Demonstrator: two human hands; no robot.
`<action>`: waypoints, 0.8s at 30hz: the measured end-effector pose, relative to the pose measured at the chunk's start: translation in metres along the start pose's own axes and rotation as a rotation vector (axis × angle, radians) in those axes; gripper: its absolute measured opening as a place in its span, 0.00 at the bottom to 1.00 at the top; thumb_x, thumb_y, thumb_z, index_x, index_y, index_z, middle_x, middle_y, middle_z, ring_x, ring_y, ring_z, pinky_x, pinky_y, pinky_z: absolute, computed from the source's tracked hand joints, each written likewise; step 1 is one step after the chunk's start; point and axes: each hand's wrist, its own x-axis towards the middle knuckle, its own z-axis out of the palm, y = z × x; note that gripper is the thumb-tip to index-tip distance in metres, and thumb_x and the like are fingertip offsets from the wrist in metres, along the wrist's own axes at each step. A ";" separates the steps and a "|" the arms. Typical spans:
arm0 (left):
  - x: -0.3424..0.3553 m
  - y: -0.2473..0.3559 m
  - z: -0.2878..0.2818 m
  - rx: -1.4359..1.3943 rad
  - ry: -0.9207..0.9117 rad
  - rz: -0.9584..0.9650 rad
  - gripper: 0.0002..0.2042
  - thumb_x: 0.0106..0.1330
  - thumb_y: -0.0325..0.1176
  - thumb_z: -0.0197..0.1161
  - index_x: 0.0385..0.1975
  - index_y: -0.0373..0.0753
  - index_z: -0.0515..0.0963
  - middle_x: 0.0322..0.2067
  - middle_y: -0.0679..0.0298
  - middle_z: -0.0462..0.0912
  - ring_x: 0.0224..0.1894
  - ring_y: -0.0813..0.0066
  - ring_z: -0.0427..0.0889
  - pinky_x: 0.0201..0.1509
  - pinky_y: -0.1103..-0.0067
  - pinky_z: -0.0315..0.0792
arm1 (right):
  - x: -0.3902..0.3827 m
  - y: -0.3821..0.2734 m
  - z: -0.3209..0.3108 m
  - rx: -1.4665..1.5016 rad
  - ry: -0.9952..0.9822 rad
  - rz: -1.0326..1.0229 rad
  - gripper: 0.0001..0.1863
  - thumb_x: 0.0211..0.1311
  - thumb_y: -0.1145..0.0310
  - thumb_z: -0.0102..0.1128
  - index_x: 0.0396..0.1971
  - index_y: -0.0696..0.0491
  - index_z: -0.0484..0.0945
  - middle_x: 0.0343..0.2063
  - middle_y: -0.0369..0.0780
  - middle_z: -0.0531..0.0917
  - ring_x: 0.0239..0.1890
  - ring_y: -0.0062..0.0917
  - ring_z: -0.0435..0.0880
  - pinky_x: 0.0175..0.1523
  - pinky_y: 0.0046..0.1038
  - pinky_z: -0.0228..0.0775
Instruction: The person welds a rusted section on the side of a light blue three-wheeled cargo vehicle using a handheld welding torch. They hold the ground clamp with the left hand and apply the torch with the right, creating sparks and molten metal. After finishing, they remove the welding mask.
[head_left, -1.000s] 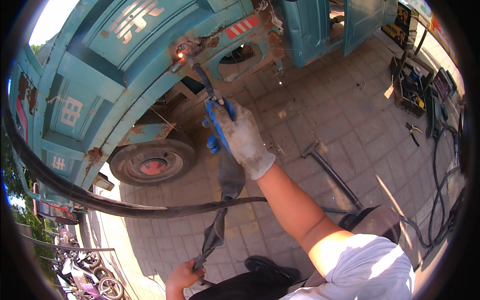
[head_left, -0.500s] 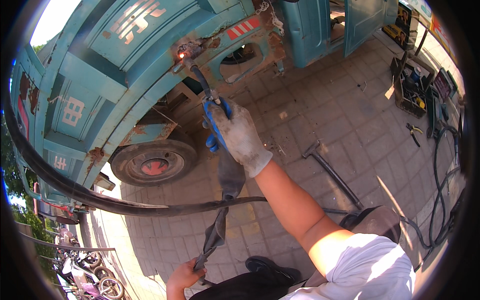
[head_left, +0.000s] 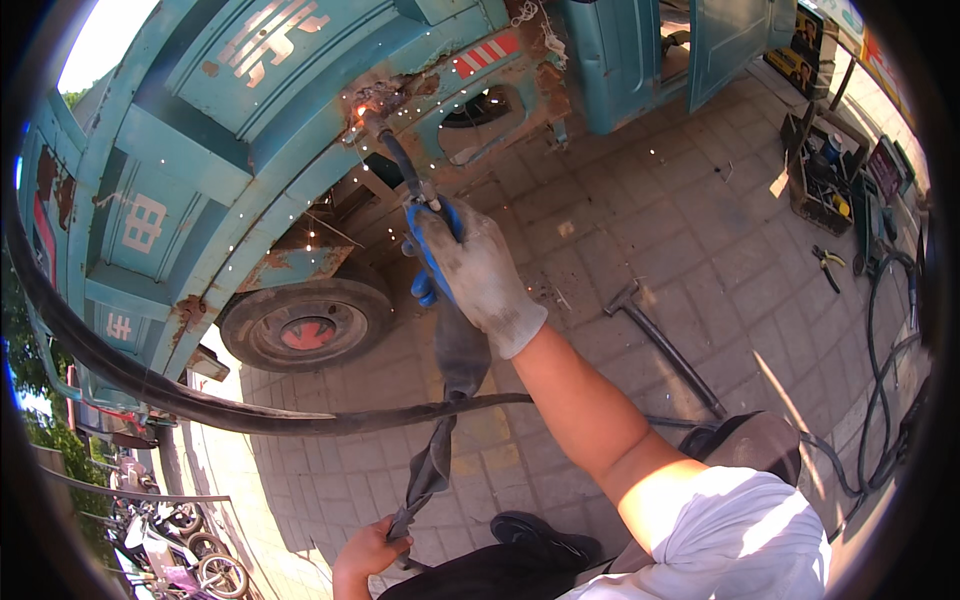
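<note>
A welding torch [head_left: 397, 158] points up at the rusty lower side of a teal truck body [head_left: 180, 160]. My right hand [head_left: 475, 265], in a grey and blue work glove, is closed round its handle. The tip glows orange against a rough, burnt patch [head_left: 375, 98], and bright sparks scatter from it. From the handle a dark cloth-wrapped cable [head_left: 432, 462] hangs down. My bare left hand [head_left: 372, 552] grips this cable low in the view, beside my dark-trousered leg.
A truck wheel [head_left: 305, 325] sits below the body. A thick black hose [head_left: 250, 415] arcs across the left. On the paving lie a hammer [head_left: 665, 345], pliers [head_left: 828, 268] and black cables [head_left: 875, 400]. A toolbox [head_left: 825, 175] stands at right, and motorcycles [head_left: 175, 545] at lower left.
Many sparks now fly out from the torch tip, where before there was only a small glow. Both hands have hardly moved.
</note>
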 end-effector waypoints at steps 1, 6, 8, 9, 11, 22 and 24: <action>0.000 0.000 0.000 0.003 0.000 -0.004 0.19 0.64 0.46 0.68 0.48 0.41 0.80 0.31 0.58 0.86 0.38 0.59 0.85 0.44 0.69 0.74 | -0.002 -0.001 -0.001 -0.013 -0.007 -0.009 0.19 0.75 0.57 0.57 0.51 0.57 0.76 0.33 0.38 0.81 0.21 0.20 0.80 0.25 0.23 0.75; 0.000 -0.002 0.000 0.010 -0.002 0.006 0.19 0.64 0.46 0.68 0.48 0.41 0.80 0.31 0.58 0.86 0.37 0.60 0.85 0.43 0.69 0.74 | -0.005 -0.005 -0.001 0.016 0.025 0.028 0.19 0.74 0.57 0.57 0.51 0.58 0.76 0.32 0.39 0.82 0.20 0.20 0.79 0.24 0.24 0.74; 0.001 -0.003 0.000 0.021 -0.002 0.011 0.19 0.64 0.46 0.68 0.49 0.41 0.80 0.31 0.58 0.85 0.37 0.60 0.85 0.43 0.69 0.74 | -0.004 -0.005 -0.001 0.011 0.021 0.034 0.19 0.74 0.58 0.57 0.51 0.58 0.76 0.32 0.39 0.82 0.20 0.20 0.79 0.23 0.23 0.74; 0.000 -0.001 0.000 0.021 -0.001 0.010 0.19 0.64 0.46 0.68 0.49 0.41 0.80 0.31 0.58 0.86 0.37 0.60 0.85 0.43 0.69 0.74 | -0.004 -0.003 0.000 0.022 0.017 0.028 0.19 0.74 0.58 0.57 0.51 0.58 0.76 0.32 0.39 0.82 0.20 0.19 0.79 0.23 0.23 0.73; -0.004 0.006 -0.002 0.022 0.001 0.008 0.19 0.64 0.45 0.68 0.50 0.42 0.80 0.31 0.58 0.86 0.37 0.59 0.85 0.43 0.69 0.74 | -0.003 -0.002 0.002 0.035 0.013 0.022 0.19 0.74 0.58 0.57 0.52 0.58 0.76 0.32 0.39 0.81 0.20 0.19 0.79 0.23 0.23 0.73; -0.006 0.012 -0.002 0.023 0.005 0.003 0.19 0.64 0.45 0.68 0.51 0.42 0.80 0.34 0.56 0.86 0.40 0.56 0.85 0.45 0.69 0.74 | 0.003 0.005 0.003 0.011 0.014 0.023 0.19 0.74 0.58 0.59 0.54 0.57 0.76 0.32 0.37 0.80 0.24 0.17 0.79 0.24 0.21 0.75; -0.006 0.012 -0.002 0.034 0.008 0.006 0.19 0.64 0.45 0.68 0.51 0.42 0.80 0.34 0.56 0.86 0.41 0.55 0.85 0.46 0.68 0.74 | 0.004 0.005 0.002 -0.008 -0.006 -0.024 0.19 0.75 0.58 0.58 0.54 0.56 0.76 0.32 0.36 0.80 0.24 0.17 0.79 0.24 0.20 0.74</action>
